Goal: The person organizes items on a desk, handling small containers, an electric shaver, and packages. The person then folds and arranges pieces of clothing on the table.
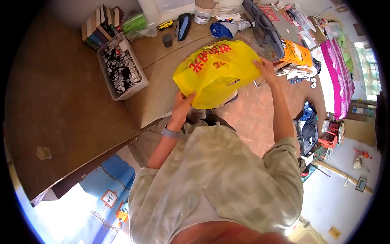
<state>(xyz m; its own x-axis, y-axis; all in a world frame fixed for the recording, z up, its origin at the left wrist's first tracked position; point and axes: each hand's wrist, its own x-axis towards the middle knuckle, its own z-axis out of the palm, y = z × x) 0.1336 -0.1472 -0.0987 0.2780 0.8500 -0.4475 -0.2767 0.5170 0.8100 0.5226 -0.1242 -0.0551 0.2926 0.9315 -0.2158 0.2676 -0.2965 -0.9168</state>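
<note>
A yellow plastic bag (pixel 227 67) with red characters is spread out in front of me, over the front edge of the wooden table (pixel 156 87). My left hand (pixel 183 106) grips its lower left corner, with a grey band on the wrist. On the other side, my right hand (pixel 266 70) pinches the bag's right edge. The bag looks flat and wide, with a cut-out handle hole near its lower side. What lies behind the bag is hidden.
A clear bin (pixel 136 89) with black-and-white items stands left of the bag, beside upright books (pixel 99 28). A dark cylinder (pixel 167 40), a blue-black pouch (pixel 184 27) and a white tub (pixel 203 12) stand behind. A grey suitcase (pixel 266 28) is at the right.
</note>
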